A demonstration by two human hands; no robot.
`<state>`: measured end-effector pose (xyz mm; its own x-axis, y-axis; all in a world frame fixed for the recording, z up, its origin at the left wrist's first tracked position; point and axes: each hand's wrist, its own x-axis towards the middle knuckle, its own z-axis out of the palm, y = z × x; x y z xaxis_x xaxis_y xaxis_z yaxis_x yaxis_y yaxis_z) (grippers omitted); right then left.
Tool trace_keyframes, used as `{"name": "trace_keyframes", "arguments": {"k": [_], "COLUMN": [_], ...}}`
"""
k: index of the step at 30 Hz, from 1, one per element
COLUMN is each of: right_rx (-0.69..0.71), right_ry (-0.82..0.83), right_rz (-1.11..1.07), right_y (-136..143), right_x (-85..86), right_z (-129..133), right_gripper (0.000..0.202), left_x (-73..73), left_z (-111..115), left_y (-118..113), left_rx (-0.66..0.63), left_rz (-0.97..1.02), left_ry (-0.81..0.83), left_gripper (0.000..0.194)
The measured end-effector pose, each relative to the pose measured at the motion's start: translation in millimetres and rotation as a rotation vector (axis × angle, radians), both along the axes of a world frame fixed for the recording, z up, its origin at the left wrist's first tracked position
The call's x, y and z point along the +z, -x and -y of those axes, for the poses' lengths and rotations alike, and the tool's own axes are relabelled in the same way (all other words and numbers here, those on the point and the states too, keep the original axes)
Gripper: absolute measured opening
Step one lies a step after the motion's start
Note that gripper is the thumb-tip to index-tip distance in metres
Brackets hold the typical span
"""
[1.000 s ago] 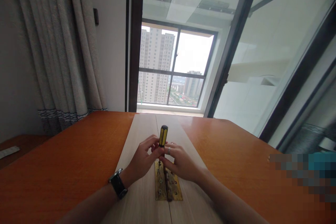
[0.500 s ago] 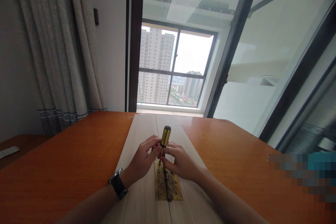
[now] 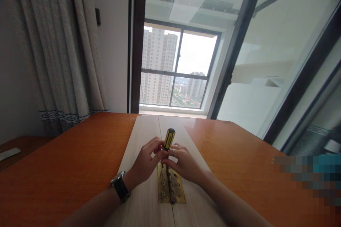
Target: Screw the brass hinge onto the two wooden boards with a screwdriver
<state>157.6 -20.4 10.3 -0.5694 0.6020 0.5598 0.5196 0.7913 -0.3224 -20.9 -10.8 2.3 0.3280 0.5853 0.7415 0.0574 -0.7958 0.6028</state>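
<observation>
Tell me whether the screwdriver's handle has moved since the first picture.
Yes: the screwdriver handle has tipped toward the right, judged against the butt hinge.

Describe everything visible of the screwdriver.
The screwdriver has a ridged yellow and black handle, plastic by its look, black end up. It stands nearly upright, leaning slightly right, by the far end of the hinge. The left hand grips its lower part; the right hand is close beside, contact unclear. Most of the shank is hidden.
</observation>
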Motion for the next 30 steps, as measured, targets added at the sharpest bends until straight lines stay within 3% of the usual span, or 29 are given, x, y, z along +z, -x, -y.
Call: {"name": "trace_keyframes", "arguments": {"k": [14,30], "right_rx": [0.028,0.083], "right_ry": [0.002,0.044], "right_rz": [-0.006,-0.059], "right_y": [0.7,-0.7], "right_x": [4.5,1.7], "right_z": [3.6,1.0], "right_gripper": [0.019,0.014], "left_x": [-0.6,-0.8], "left_z": [1.4,1.0], "left_y": [1.4,1.7], "left_rx": [-0.048,-0.011], "left_rz": [-0.011,-0.046], "left_ry": [-0.004,-0.078], "left_gripper": [0.024,0.023]}}
